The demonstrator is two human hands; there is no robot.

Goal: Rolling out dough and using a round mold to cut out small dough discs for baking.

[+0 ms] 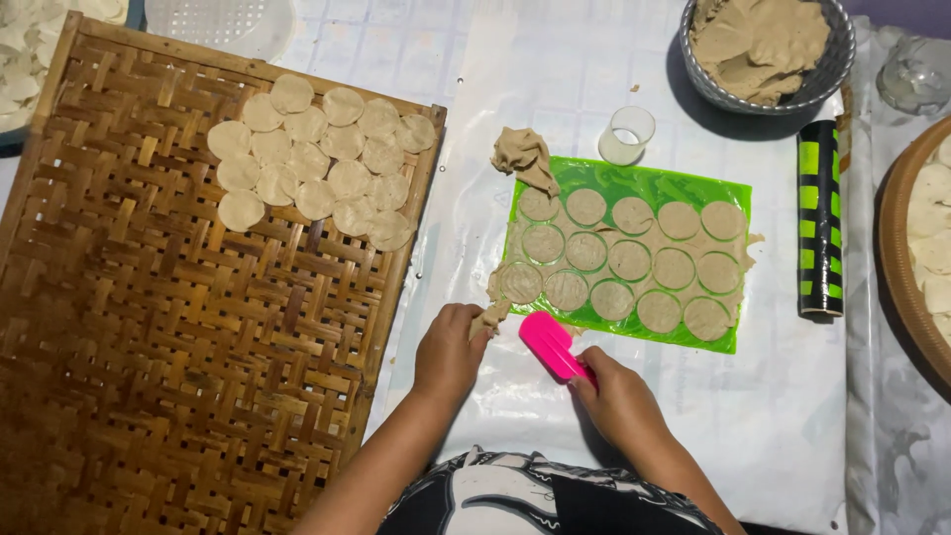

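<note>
A thin sheet of beige dough [624, 260], scored into rows of round discs, lies on a bright green rectangular plastic mat [634, 188], and everything else is placed from that mat. At the mat's near left corner the left hand [448, 349] is closed in a pinch around a ragged strip of dough trimming [489, 317] that hangs at the sheet's edge. Just beside it, at the mat's near edge, the right hand [619, 396] is curled shut around the handle of a bright pink plastic scraper [553, 345], whose blade points toward the dough sheet. A crumpled lump of dough scraps [525, 157] sits at the mat's far left corner, and a small clear plastic cup [626, 135] stands just beyond the far edge. A black and green striped rolling pin [820, 220] lies to the mat's right. Farther off on that side is a metal bowl of dough [763, 45]. To the mat's left, a large brown woven bamboo tray [149, 327] carries a cluster of pale cut dough rounds [317, 159]. All rests on a surface covered in white plastic sheeting [783, 416].
</note>
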